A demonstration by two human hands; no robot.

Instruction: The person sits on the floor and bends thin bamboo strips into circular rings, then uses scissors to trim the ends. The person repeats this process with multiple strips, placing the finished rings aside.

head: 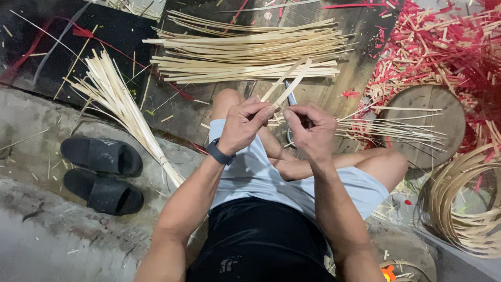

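The left hand point(244, 125) is closed tight, pinching two thin bamboo strips point(288, 83) over the lap. The right hand point(311, 130) is curled shut around a knife point(290, 98) just beside them. Farther off lies a pile of bamboo strips point(250, 52).

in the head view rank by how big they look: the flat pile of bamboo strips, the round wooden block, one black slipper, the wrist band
1. Flat pile of bamboo strips
2. Round wooden block
3. Black slipper; its twin looks the same size
4. Wrist band

The band lies nearer the camera yet looks smallest.
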